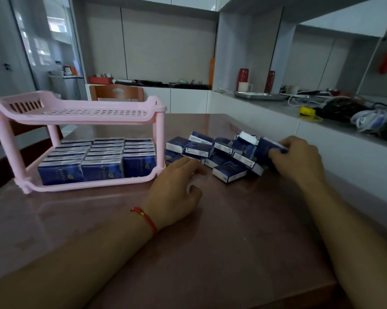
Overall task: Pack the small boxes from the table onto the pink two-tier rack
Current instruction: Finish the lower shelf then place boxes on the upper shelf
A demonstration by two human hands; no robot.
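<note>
Head view: a box is gripped by R hand at the pile.
L hand is rested loose on table, nothing held; rack bottom is filled.

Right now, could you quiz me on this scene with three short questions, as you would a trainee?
1. True or false: the pink rack's top tier holds boxes.
2. Which hand grips a blue box: A left hand, B right hand?
3. Where does the pile of loose boxes lie?

Key: 1 false, only the bottom tier is filled; 2 B; 3 on the table, right of the rack.
</note>
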